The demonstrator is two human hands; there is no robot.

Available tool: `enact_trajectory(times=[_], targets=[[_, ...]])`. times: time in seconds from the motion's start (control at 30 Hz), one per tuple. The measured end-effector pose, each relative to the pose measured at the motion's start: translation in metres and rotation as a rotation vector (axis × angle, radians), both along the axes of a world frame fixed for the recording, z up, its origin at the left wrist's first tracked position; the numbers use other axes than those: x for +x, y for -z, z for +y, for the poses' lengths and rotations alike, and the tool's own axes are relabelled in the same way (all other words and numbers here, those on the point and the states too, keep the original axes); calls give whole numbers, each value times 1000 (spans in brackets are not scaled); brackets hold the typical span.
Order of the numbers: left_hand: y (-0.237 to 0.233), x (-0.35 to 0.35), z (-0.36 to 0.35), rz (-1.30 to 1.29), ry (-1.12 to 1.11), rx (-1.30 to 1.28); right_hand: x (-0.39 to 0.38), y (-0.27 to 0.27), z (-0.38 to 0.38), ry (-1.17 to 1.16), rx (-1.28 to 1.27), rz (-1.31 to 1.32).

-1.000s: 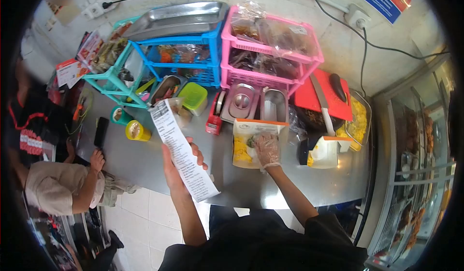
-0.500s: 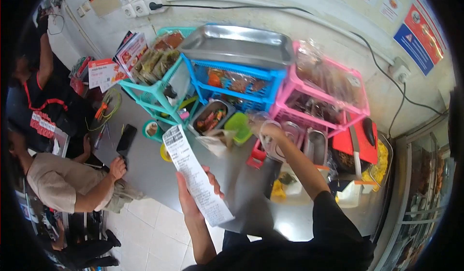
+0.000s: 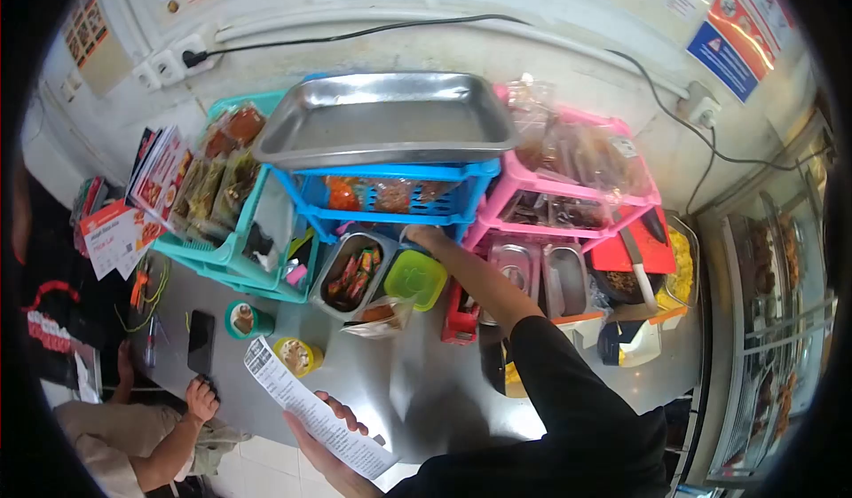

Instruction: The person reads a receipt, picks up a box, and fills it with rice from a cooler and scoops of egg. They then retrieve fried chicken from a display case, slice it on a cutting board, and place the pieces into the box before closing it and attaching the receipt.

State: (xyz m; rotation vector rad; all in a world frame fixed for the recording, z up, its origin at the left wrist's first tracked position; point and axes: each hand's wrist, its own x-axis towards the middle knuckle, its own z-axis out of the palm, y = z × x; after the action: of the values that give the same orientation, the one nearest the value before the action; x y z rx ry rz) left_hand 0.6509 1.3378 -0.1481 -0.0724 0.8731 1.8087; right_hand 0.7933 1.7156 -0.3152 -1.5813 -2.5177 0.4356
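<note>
My left hand (image 3: 333, 440) is closed on a long printed receipt (image 3: 311, 414) low in the view, over the front edge of the metal counter. My right hand (image 3: 424, 235) reaches under the blue rack (image 3: 390, 198); its fingers are hidden behind the rack's lower edge, so what they hold does not show. Just below that hand stands a green square container (image 3: 415, 280). Left of it is a metal tub (image 3: 353, 276) of small colourful packets. A paper packet (image 3: 379, 317) lies in front of the tub.
A steel tray (image 3: 386, 118) tops the blue rack. Teal (image 3: 213, 254) and pink (image 3: 577, 189) racks flank it. Two cups (image 3: 297, 356) and a phone (image 3: 201, 342) are at left. A knife (image 3: 637, 267) rests on a red board (image 3: 612, 251). Another person's hand (image 3: 202, 399) is beside the counter.
My right hand has moved left and inward, from above the pink rack's front containers to under the blue rack. My left hand and the receipt sit lower and further left. The view has shifted.
</note>
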Motion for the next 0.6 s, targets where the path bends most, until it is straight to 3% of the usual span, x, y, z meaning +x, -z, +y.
enact_trajectory(times=[0.13,0.27,0.4,0.47,0.53,0.57,0.6], targets=[[-26,35,16,6,156,46,20,-14,-55,59,-45,107],[-27,64,23,120,356,234,32,-80,-133,285,104,303],[-28,101,21,74,462,293,162,-178,-230,358,45,519],[-23,124,19,74,476,270,250,-203,-293,383,299,639],[-31,153,15,40,507,264,330,-183,-339,585,372,410],[-36,163,12,14,532,245,360,-160,-355,813,295,368],[-27,165,12,4,521,233,393,-137,-363,832,320,149]])
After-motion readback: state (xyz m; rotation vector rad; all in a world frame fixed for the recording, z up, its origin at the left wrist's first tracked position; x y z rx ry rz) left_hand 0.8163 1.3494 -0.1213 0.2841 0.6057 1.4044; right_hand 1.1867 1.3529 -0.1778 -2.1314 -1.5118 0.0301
